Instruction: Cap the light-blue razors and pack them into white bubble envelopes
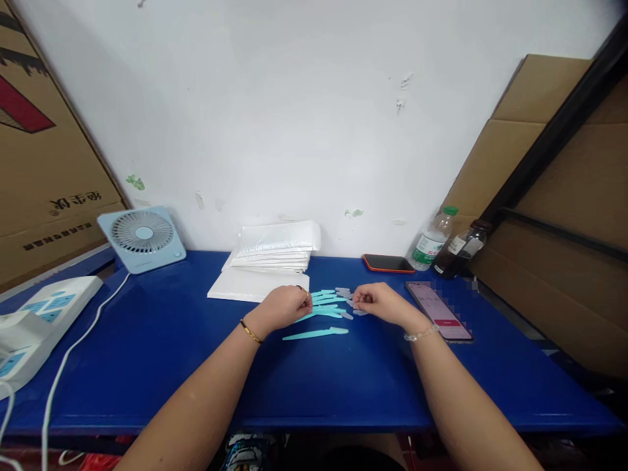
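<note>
Several thin teal eyebrow razors [321,313] lie in a loose group at the middle of the blue table, handles to the left. One more eyebrow razor [314,334] lies apart, nearer to me. Small translucent greyish blade caps [347,316] are scattered at the razors' right ends. My left hand [286,305] is closed in a pinch at the handle ends and seems to grip one razor; its fingertips partly cover the handles. My right hand [380,303] is also closed, thumb against fingers, right beside the caps. What sits between its fingertips is too small to make out.
White padded mailers [260,286] are stacked behind my left hand. A blue fan [143,237] and a white power strip [53,311] with cables stand left. To the right are an orange-edged phone [387,263], another lit phone [439,311], a water bottle [432,241] and a dark bottle [458,252].
</note>
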`<state>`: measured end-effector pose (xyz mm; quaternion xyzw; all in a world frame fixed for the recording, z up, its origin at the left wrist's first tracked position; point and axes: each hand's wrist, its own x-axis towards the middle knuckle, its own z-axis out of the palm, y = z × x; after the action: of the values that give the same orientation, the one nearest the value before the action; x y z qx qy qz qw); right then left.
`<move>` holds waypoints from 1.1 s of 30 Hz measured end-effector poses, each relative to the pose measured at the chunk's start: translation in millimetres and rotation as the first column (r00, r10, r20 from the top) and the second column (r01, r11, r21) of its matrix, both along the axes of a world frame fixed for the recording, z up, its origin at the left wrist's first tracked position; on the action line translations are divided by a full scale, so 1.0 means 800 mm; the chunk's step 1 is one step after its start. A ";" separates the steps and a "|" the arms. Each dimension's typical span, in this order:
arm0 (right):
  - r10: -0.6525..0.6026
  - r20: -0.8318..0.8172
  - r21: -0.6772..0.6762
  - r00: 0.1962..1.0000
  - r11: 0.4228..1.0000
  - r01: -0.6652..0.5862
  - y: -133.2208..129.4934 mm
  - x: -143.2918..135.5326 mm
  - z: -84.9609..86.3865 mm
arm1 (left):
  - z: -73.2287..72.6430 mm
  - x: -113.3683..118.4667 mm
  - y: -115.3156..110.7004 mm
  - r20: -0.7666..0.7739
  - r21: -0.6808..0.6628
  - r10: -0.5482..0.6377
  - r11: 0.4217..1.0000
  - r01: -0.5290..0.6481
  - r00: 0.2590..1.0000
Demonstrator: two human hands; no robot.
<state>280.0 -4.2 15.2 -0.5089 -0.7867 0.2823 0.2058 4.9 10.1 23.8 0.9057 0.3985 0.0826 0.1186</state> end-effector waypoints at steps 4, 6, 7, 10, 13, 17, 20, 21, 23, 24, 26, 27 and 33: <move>0.144 -0.034 -0.180 0.989 0.972 -0.148 -0.011 0.000 0.009 | 0.006 -0.011 -0.002 -0.061 -0.126 -0.082 0.989 0.074 0.995; 0.181 -0.023 -0.193 0.983 0.964 -0.182 -0.014 -0.006 0.008 | 0.004 -0.010 -0.004 -0.073 -0.138 -0.083 0.988 0.072 0.994; 0.190 -0.006 -0.178 0.982 0.966 -0.188 -0.014 -0.010 0.007 | 0.003 -0.009 -0.004 -0.075 -0.139 -0.085 0.988 0.074 0.994; 0.189 0.044 -0.117 0.981 0.976 -0.183 -0.013 -0.018 0.000 | 0.003 -0.004 -0.006 -0.082 -0.131 -0.077 0.989 0.066 0.994; 0.193 0.051 -0.100 0.980 0.977 -0.188 -0.010 -0.021 -0.006 | 0.006 -0.001 -0.008 -0.105 -0.127 -0.074 0.990 0.060 0.992; 0.218 0.040 -0.082 0.975 0.973 -0.214 -0.010 -0.027 -0.010 | 0.005 0.001 -0.009 -0.090 -0.100 -0.097 0.991 0.088 0.991; 0.241 0.031 -0.077 0.970 0.968 -0.238 -0.012 -0.033 -0.010 | 0.001 0.005 -0.012 -0.062 -0.078 -0.119 0.990 0.115 0.991; 0.255 0.028 -0.079 0.966 0.964 -0.253 -0.013 -0.035 -0.009 | -0.001 0.006 -0.013 -0.054 -0.073 -0.132 0.989 0.127 0.990; 0.285 0.029 -0.096 0.958 0.955 -0.281 -0.014 -0.036 -0.006 | -0.002 0.009 -0.014 -0.035 -0.085 -0.159 0.984 0.155 0.987; 0.286 0.032 -0.103 0.958 0.954 -0.282 -0.014 -0.035 -0.005 | -0.003 0.010 -0.014 -0.023 -0.108 -0.167 0.981 0.164 0.986; 0.242 0.039 -0.096 0.970 0.967 -0.237 -0.013 -0.031 -0.003 | -0.003 0.010 -0.012 0.003 -0.143 -0.136 0.981 0.135 0.991; 0.197 0.043 -0.076 0.980 0.978 -0.193 -0.012 -0.028 -0.002 | -0.003 0.010 -0.010 0.009 -0.135 -0.094 0.986 0.094 0.996; 0.011 0.135 0.087 0.991 0.996 -0.023 -0.003 -0.023 -0.008 | -0.010 0.007 0.000 -0.088 0.024 0.125 0.992 -0.124 0.988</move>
<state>261.8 -6.6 8.4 -0.5104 -0.8149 0.2140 0.1723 10.4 10.4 16.1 0.8829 0.4584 0.0528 0.0871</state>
